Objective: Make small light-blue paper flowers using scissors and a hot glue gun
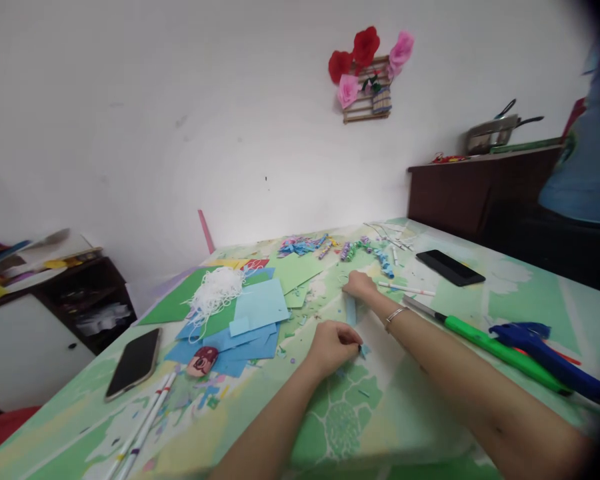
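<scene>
My left hand [334, 348] rests low over the table with thumb and fingers pinched together. At its fingertips shows a small light-blue paper piece [364, 353] with a tiny dark spot beside it. Farther out, my right hand [361, 285] is curled closed, its fingertips mostly hidden, and a silver bracelet circles that wrist. A narrow light-blue paper strip [351, 312] lies just below the right hand; whether the fingers grip its end is hidden.
Left of the hands lie coloured paper sheets [263, 305], tangled white string [215, 293] and a phone [134, 363]. A second phone [450, 267], a green-handled cutter [500, 347] and blue-handled tool [545, 353] lie right. Curled paper pieces [300, 247] sit behind; a person [583, 160] is at right.
</scene>
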Action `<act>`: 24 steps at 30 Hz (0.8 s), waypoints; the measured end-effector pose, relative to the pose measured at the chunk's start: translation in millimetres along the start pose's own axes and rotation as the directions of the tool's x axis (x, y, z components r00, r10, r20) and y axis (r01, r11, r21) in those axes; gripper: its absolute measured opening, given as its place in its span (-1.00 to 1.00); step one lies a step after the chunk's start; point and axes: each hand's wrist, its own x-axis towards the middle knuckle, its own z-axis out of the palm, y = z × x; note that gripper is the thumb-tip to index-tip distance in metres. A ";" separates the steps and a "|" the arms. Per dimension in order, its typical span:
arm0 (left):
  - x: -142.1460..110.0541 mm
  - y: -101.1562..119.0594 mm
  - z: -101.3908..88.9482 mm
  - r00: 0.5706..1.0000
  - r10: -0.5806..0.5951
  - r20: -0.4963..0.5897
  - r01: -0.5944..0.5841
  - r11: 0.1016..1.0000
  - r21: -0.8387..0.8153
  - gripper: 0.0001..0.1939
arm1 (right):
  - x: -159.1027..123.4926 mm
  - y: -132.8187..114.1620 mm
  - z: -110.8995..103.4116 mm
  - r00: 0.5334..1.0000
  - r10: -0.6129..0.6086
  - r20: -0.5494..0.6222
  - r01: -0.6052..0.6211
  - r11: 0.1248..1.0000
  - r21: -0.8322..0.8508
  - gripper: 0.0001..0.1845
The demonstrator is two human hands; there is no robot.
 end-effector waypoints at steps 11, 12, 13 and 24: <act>6.6 -5.7 -6.6 0.962 0.174 -0.212 -0.151 0.981 0.121 -0.74 | -0.8 -16.8 -49.7 0.957 -0.291 -0.003 0.262 0.859 0.439 -0.82; 5.8 -2.0 -10.9 0.936 0.197 -0.291 -0.172 0.979 0.111 -0.75 | -7.4 -18.8 -56.5 0.946 -0.324 -0.021 0.293 0.823 0.487 -0.85; 4.3 2.2 -15.5 0.899 0.222 -0.377 -0.201 0.975 0.096 -0.78 | -15.4 -20.5 -62.2 0.935 -0.353 -0.041 0.320 0.785 0.530 -0.86; -7.9 18.6 -21.9 0.939 0.117 -0.324 -0.258 0.861 -0.438 -0.78 | -129.7 -12.2 -40.5 0.897 -0.442 -0.032 0.199 0.336 0.921 -0.92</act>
